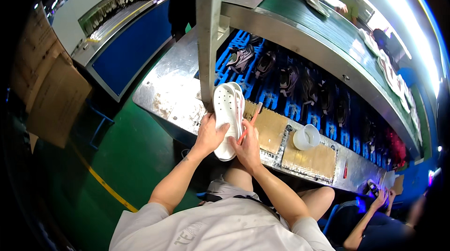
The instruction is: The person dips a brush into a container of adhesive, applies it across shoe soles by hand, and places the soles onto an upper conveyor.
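Plainly, white perforated shoe sole point(226, 119).

Shoe factory floor. Long green conveyor belt point(300, 7) carrying soles, steel workbench point(173, 87), blue racks point(281, 96) holding dark shoes in row, cardboard boxes point(51, 87) stacked at side, green painted floor point(136, 157) with yellow line, other workers along line.

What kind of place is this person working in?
Most likely a shoe factory line: a white shoe sole being brushed, dark shoes on blue racks, and a green conveyor belt carrying more soles.
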The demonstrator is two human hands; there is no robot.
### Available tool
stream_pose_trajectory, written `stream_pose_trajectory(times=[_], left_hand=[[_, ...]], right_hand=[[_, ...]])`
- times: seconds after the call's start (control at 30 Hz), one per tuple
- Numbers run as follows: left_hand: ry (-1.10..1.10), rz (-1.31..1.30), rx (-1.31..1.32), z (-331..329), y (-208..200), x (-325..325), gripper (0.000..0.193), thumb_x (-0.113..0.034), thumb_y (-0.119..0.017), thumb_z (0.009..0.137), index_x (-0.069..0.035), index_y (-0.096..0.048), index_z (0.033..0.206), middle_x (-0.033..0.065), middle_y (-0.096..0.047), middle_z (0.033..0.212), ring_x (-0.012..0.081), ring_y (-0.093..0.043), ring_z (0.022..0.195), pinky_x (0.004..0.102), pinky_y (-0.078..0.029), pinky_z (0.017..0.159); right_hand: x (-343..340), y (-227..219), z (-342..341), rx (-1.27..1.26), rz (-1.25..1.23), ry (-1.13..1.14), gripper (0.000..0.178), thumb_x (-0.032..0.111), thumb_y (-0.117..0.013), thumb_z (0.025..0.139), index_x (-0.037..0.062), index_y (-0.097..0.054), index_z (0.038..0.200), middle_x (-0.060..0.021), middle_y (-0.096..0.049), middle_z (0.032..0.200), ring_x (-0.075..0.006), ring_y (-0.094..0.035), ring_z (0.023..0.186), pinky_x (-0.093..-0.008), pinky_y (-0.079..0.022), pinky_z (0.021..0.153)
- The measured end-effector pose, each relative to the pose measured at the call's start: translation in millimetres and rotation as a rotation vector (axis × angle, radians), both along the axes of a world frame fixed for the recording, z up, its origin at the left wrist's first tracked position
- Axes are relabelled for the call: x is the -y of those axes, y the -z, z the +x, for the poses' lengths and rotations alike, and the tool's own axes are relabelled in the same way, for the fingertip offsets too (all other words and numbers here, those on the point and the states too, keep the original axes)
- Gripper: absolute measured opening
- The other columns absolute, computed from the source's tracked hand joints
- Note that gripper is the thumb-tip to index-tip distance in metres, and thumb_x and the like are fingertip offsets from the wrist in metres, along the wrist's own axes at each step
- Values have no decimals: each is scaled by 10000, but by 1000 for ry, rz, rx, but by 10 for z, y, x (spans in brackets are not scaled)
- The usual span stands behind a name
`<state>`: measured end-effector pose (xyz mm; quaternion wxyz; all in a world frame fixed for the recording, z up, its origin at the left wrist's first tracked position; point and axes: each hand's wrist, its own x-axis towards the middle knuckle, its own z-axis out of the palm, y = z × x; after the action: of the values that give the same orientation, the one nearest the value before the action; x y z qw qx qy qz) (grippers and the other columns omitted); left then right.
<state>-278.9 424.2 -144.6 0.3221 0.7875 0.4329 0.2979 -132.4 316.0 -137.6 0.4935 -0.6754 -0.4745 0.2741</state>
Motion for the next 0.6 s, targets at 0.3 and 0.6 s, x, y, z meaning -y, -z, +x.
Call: stream_pose_trajectory(times=[0.3, 0.6], left_hand=[[-115, -51, 244, 367, -357, 300, 261, -179, -644, 962, 68, -666, 1043, 285, -663, 979, 480, -637, 902, 533, -496, 834], [80, 31, 53, 1160, -253, 389, 180, -105, -672, 871, 55, -600, 912, 302, -659, 869, 490, -645, 853, 553, -508, 799]], right_hand=[[-12, 8, 81, -197, 170, 41, 698, 93, -814, 820, 19, -477, 1427, -241, -631, 1275, -422, -592, 1221, -413, -498, 1013], [413, 157, 774, -80, 141, 247, 589, 33, -701, 934, -24, -447, 1463, -217, -587, 1370, -319, -588, 1290, -386, -470, 1089]])
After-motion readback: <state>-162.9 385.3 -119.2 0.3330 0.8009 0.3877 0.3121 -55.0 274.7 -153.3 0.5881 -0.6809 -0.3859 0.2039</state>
